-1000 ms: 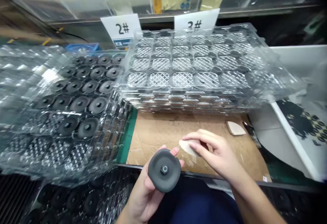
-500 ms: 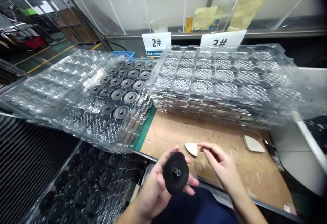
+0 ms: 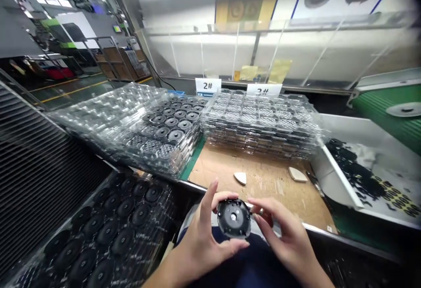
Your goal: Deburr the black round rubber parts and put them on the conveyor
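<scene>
My left hand (image 3: 205,231) grips a black round plastic part (image 3: 234,218) by its edge, thumb below and fingers above. The part's hollow inner side, with a light centre hole and small studs, faces me. My right hand (image 3: 279,229) is closed in a pinch at the part's right rim; whether a small piece is also between the fingertips I cannot tell. Just beyond the hands, a small off-white wedge-shaped piece (image 3: 240,178) lies on the cardboard sheet (image 3: 263,183). Another off-white wedge-shaped piece (image 3: 297,174) lies farther right.
Clear trays holding black round parts (image 3: 171,122) stand at the left, beside a stack of clear trays (image 3: 253,119). More filled trays (image 3: 108,226) sit lower left. On the right is a white bin (image 3: 340,178) with black pieces. Signs (image 3: 208,86) stand behind.
The black part has been turned over, from its stemmed side to its hollow side. My right hand has moved from beside the off-white piece to the part's rim. The view has tilted up.
</scene>
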The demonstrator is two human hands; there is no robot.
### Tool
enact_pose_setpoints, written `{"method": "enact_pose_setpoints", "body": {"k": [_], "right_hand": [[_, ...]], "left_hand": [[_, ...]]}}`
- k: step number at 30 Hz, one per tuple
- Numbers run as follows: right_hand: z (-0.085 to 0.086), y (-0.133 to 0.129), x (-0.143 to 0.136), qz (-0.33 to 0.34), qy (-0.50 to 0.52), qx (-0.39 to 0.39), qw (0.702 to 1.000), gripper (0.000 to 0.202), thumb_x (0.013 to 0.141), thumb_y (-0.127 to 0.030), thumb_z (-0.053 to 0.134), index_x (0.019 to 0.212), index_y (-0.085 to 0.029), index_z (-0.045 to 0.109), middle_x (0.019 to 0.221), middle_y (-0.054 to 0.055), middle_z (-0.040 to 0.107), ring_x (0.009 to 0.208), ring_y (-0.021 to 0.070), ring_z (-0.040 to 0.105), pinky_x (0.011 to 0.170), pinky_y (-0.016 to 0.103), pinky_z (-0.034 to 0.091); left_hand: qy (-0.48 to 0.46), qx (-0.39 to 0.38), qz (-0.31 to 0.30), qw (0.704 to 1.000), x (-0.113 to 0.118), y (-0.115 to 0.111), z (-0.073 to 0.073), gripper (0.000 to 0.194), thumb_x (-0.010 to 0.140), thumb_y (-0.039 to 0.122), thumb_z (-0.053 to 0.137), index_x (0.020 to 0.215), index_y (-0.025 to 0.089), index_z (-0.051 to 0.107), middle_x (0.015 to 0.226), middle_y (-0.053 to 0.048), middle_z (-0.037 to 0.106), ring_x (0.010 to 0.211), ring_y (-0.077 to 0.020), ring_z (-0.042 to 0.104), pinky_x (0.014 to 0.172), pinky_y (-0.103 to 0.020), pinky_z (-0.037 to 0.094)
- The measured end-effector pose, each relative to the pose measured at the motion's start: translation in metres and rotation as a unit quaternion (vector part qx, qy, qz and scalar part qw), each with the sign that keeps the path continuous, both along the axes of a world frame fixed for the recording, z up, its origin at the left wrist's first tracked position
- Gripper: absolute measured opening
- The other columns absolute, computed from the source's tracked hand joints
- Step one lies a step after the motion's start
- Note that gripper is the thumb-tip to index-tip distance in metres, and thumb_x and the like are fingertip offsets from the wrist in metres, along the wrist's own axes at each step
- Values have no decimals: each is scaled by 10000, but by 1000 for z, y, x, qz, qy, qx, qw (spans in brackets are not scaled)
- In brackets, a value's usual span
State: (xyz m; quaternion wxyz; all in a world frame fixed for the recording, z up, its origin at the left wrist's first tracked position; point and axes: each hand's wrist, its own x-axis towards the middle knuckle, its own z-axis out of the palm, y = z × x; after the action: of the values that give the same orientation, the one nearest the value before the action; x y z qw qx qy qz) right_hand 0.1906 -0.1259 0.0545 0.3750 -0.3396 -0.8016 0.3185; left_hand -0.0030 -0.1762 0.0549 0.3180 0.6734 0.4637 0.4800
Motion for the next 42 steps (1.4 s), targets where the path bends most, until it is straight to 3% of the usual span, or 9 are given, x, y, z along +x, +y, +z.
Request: {"method": "enact_pose_setpoints", "body": {"k": [4, 10, 13, 15, 16, 21, 31, 37, 42], "right_hand": [[17, -30, 2, 85, -27, 6, 996, 326, 850, -150, 538, 1137, -304, 536, 958, 10, 570, 719, 96, 536, 687, 205, 445], [34, -52, -13, 130, 61, -185, 972, 174, 819, -228, 609, 990, -246, 632, 817, 10, 616, 729, 116, 561, 651, 213, 439], [38, -51, -23, 186, 86, -301, 931, 197, 759, -243, 679, 952, -206, 666, 762, 12, 630, 698, 111, 574, 636, 209, 444], [39, -48, -28, 188, 102, -335, 918, 199, 740, -233, 697, 935, -197, 677, 754, 9, 640, 692, 101, 580, 635, 199, 443], [40, -45, -29, 183, 107, -339, 917, 198, 738, -225, 700, 933, -196, 679, 760, 8, 647, 703, 99, 586, 645, 197, 443], [36, -22, -33, 200, 137, -406, 881, 173, 719, -208, 714, 888, -179, 692, 761, 11, 670, 687, 90, 602, 643, 193, 453], [13, 47, -17, 158, 254, -525, 797, 206, 675, -124, 738, 869, -172, 687, 708, -6, 698, 655, 64, 637, 644, 160, 476], [-3, 80, 3, 123, 273, -552, 778, 213, 659, -154, 752, 860, -154, 681, 718, 0, 686, 653, 77, 629, 646, 186, 478], [-11, 89, 21, 56, 288, -558, 776, 138, 640, -164, 764, 737, -139, 669, 703, -6, 663, 657, 72, 608, 634, 175, 456]], "left_hand": [[-13, 7, 17, 1000, -5, -34, 2, 1044, 675, 258, 716, 1370, 350, -58, 1213, -44, 528, 1104, -211, 490, 969, -413, 348], [-34, 4, -14, 999, -12, -59, 4, 962, 719, 380, 654, 1376, 255, -37, 1180, -73, 536, 1123, -218, 480, 1003, -393, 318], [-12, -9, -29, 999, -16, -61, 4, 779, 726, 435, 623, 1345, 217, 205, 1225, -101, 518, 1269, -256, 333, 1057, -398, 243], [5, -19, -30, 999, -18, -58, 4, 618, 719, 461, 616, 1240, 207, 398, 1260, -104, 493, 1350, -274, 154, 1092, -397, 161], [7, -25, -30, 999, -19, -56, 3, 624, 714, 469, 617, 1238, 201, 409, 1270, -106, 481, 1360, -276, 110, 1098, -394, 138], [-50, -94, -74, 992, -18, -35, 5, 1003, 714, 512, 605, 1401, 186, -48, 1138, -92, 532, 1145, -230, 459, 1059, -364, 237], [-91, -235, -128, 959, -5, 45, 1, 944, 717, 501, 610, 1373, 279, -31, 1135, -49, 515, 1091, -208, 476, 1013, -347, 262], [-98, -292, -181, 934, 13, 92, -7, 973, 706, 515, 616, 1359, 302, -73, 1101, -42, 536, 1024, -208, 515, 964, -370, 311], [-82, -304, -209, 926, 29, 121, -12, 962, 714, 497, 619, 1364, 290, -60, 1088, -51, 545, 1001, -211, 526, 949, -389, 329]]}}
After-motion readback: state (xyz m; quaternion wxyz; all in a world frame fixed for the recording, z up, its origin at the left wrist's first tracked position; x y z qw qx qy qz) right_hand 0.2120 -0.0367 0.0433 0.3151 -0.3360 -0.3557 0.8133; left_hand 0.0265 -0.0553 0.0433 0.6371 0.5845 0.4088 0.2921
